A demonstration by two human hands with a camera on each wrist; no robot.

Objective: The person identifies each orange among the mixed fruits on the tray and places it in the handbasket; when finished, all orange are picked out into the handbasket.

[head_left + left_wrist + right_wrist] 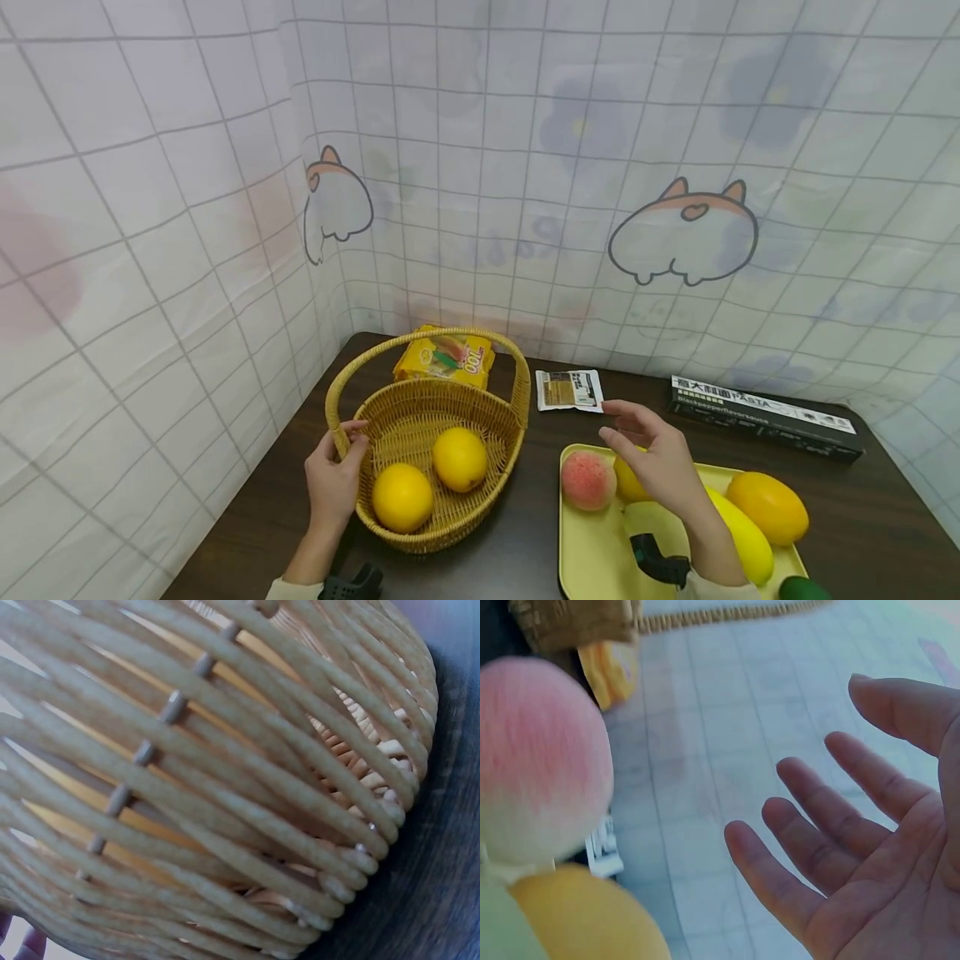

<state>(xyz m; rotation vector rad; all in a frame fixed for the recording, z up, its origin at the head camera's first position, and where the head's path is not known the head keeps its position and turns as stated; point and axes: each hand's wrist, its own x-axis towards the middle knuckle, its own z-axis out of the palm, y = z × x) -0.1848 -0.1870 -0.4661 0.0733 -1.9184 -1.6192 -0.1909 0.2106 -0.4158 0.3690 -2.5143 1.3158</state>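
Basket (420,408) gripped at foot of handle (521,392) by fingers of left hand (333,483); could be tipped by one-sided pull, its yellow fruits (402,498) rolled. Fingers of right hand (663,462) spread, nothing held: peach (588,481) nearby bodyward, sachet (568,390) just beyond. From these, basket may be partly barred by handle.

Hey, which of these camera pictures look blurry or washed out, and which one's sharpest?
Head view: sharpest, with lettering readable on the pasta box; left wrist: basket fills the close-up, looking soft; right wrist: peach blurred, upper right corner washed pale.
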